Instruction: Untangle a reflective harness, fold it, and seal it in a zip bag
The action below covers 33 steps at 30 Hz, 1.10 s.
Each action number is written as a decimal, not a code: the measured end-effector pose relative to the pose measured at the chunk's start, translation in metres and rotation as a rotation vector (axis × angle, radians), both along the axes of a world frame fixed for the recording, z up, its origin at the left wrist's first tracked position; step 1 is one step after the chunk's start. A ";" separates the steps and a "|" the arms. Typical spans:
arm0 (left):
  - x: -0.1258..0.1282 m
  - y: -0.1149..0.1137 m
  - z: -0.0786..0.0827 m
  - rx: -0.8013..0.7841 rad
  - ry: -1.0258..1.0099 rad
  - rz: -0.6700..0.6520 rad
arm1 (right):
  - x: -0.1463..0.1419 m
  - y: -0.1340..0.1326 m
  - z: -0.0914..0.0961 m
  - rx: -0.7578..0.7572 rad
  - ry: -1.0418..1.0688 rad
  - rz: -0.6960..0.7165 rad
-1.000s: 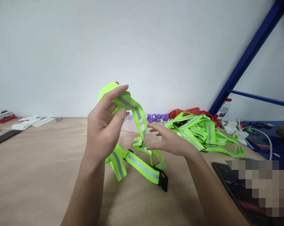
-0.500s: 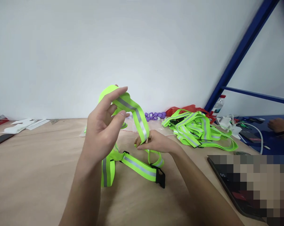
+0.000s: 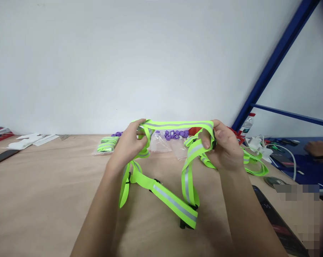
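Note:
I hold a neon-yellow reflective strap harness (image 3: 174,201) with a grey stripe above the wooden table (image 3: 43,200). My left hand (image 3: 129,144) is closed on one end of its top band, and my right hand (image 3: 222,146) is closed on the other end, so the band runs taut between them. The lower loops hang down and rest on the table, with a black buckle (image 3: 183,225) at the bottom.
A pile of the same neon straps (image 3: 253,166) lies behind my right hand. Purple rollers (image 3: 174,134), clear bags (image 3: 158,144) and a bagged folded strap (image 3: 105,145) sit at the back. A phone (image 3: 281,228) lies at right; another person's hand (image 3: 315,148) rests on a blue surface.
My hands have moved apart and lowered, stretching the top band level between them. The right hand went from pinching the strap near the middle to gripping its right end.

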State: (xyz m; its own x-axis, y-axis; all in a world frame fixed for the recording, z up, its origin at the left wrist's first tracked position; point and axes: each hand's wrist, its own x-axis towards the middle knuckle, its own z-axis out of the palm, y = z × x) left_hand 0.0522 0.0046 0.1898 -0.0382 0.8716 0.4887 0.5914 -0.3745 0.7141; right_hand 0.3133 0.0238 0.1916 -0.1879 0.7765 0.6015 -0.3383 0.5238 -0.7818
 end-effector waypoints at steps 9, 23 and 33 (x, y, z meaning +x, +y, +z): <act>0.008 0.022 -0.018 -0.057 0.247 0.192 | 0.007 -0.009 0.003 -0.029 -0.064 0.040; 0.000 0.056 -0.080 -0.622 0.597 -0.151 | 0.013 -0.003 -0.001 -0.213 -1.290 -0.011; 0.003 0.032 -0.042 -0.808 0.694 -0.103 | 0.008 0.009 -0.016 -0.180 -1.276 -0.037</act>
